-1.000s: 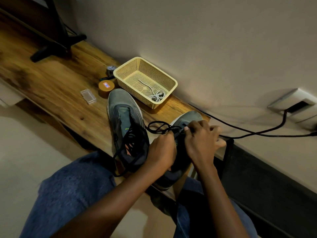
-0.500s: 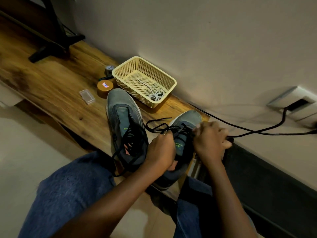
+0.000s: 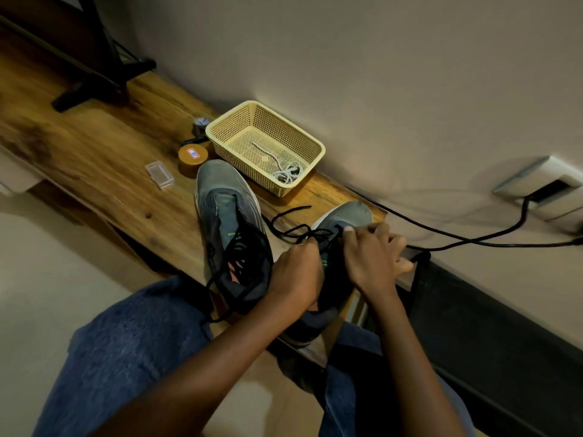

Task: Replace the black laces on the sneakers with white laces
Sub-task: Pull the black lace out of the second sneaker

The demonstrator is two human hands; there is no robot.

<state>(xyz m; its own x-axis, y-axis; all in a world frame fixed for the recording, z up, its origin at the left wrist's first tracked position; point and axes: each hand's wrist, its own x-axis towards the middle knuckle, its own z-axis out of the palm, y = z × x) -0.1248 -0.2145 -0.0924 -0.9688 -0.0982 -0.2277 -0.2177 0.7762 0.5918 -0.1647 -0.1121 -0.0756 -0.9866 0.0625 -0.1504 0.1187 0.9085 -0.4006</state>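
Two grey sneakers stand on the wooden bench, toes toward the wall. The left sneaker (image 3: 227, 216) has loose black laces hanging over its heel. Both my hands are on the right sneaker (image 3: 347, 216). My left hand (image 3: 296, 275) grips its tongue area and pinches the black lace (image 3: 290, 228). My right hand (image 3: 372, 257) pinches the same lace near the lower eyelets. One free lace end lies across the bench toward the basket. White laces (image 3: 287, 173) lie coiled in the yellow basket (image 3: 310, 143).
A small gold tin (image 3: 192, 156), a clear plastic box (image 3: 159, 175) and a little gauge (image 3: 200, 124) sit left of the basket. A black stand foot (image 3: 94, 86) rests at the far end. A black cable (image 3: 473, 238) runs to a wall socket (image 3: 542, 187).
My right hand pulled out to the right with the lace, then came back onto the right sneaker's eyelets. A free lace end now lies further out on the bench.
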